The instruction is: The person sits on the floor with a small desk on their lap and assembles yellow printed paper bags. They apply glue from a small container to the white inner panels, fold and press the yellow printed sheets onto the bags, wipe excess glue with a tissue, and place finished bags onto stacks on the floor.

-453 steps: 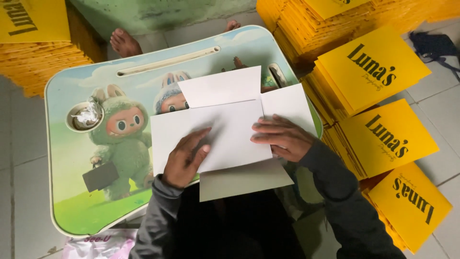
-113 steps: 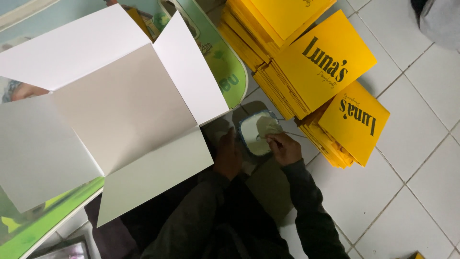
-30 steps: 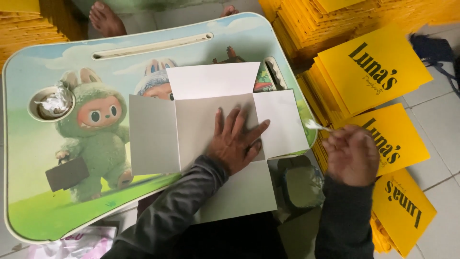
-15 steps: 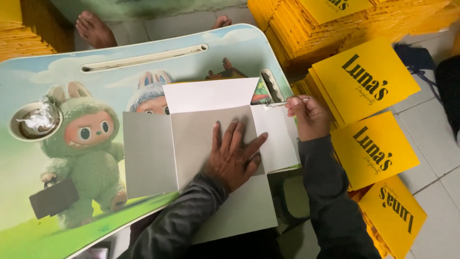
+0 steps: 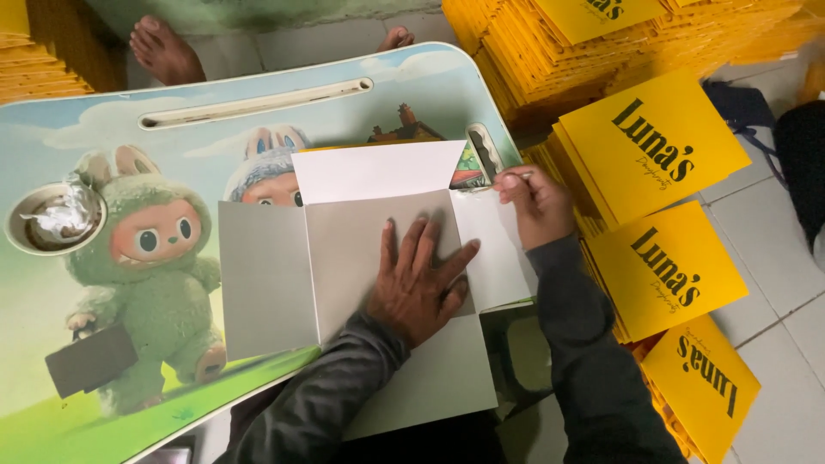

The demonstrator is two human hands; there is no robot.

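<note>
A white cardboard sheet (image 5: 344, 249), cut as a cross with flaps folded out, lies on a lap table (image 5: 258, 82) printed with a green furry cartoon figure. My left hand (image 5: 421, 283) presses flat on the sheet's middle panel, fingers spread. My right hand (image 5: 533, 206) sits at the top corner of the right flap. It pinches a thin stick (image 5: 514, 177) whose tip touches the flap's edge.
Stacks of flat yellow printed sheets (image 5: 653, 146) fill the tiled floor to the right and at the back. A cup hole with crumpled foil (image 5: 53, 219) is at the table's left. A dark green container (image 5: 524, 352) sits below the table's right edge. Another person's bare feet (image 5: 163, 47) are beyond the table.
My right hand has come up from the container at the lower right to the top of the right flap, carrying the stick. My left hand has stayed flat on the sheet.
</note>
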